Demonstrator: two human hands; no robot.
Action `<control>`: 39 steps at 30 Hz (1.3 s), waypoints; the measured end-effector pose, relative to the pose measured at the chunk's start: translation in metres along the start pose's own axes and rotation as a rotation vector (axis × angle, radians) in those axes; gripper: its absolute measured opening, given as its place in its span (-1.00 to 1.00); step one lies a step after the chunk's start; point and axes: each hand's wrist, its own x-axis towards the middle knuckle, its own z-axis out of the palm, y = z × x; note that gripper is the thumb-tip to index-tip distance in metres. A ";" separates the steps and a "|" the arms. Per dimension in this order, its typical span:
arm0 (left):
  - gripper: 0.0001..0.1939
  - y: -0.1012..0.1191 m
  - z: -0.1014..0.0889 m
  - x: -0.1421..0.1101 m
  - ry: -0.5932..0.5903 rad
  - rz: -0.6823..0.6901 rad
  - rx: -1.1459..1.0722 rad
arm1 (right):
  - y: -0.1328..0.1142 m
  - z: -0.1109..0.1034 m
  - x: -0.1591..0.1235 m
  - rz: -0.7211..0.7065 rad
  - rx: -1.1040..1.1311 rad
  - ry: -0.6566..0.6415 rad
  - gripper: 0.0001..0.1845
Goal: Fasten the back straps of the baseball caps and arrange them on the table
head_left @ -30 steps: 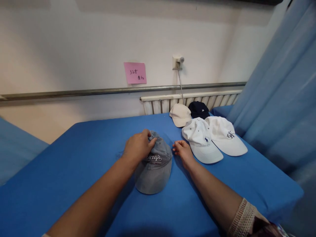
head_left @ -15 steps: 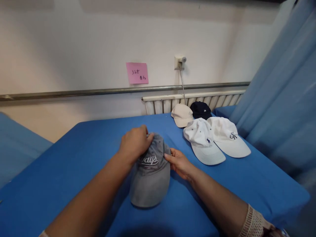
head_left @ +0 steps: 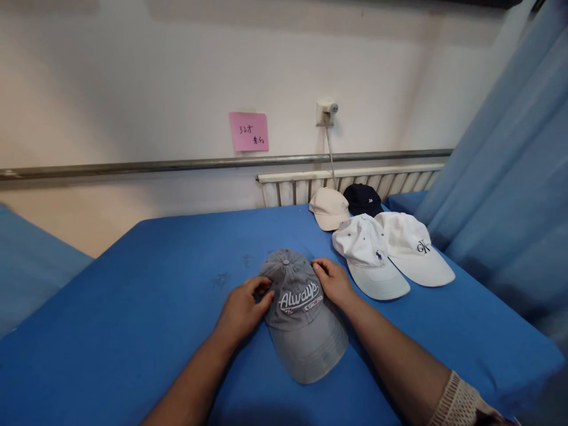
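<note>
A grey cap [head_left: 299, 313] with white "Always" lettering lies on the blue table [head_left: 133, 307], its brim pointing toward me and slightly right. My left hand [head_left: 244, 305] grips the cap's left side with curled fingers. My right hand [head_left: 333, 281] holds the cap's right side, fingers bent against the crown. Both forearms reach in from below.
Several other caps sit at the table's far right: a white one with a small logo [head_left: 370, 257], a white one with dark letters [head_left: 415, 248], a beige one [head_left: 329, 208] and a dark navy one [head_left: 361, 199]. A blue curtain [head_left: 510, 148] hangs right; radiator [head_left: 302, 186] and pink note [head_left: 249, 131] behind.
My left hand came off the cap's top and moved down to its left side. My right hand closed in on the right side. The cap turned, lettering now facing up.
</note>
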 end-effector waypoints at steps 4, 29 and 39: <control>-0.62 0.013 0.012 -0.001 -0.112 0.074 0.255 | -0.004 0.004 -0.005 -0.038 0.001 -0.170 -0.64; -0.86 0.009 -0.002 -0.010 0.284 -0.035 -0.077 | -0.014 -0.011 -0.001 0.008 0.328 -0.070 -0.82; -0.88 -0.008 0.004 -0.001 0.127 -0.128 -0.159 | 0.004 -0.002 0.002 0.063 0.212 -0.270 -0.82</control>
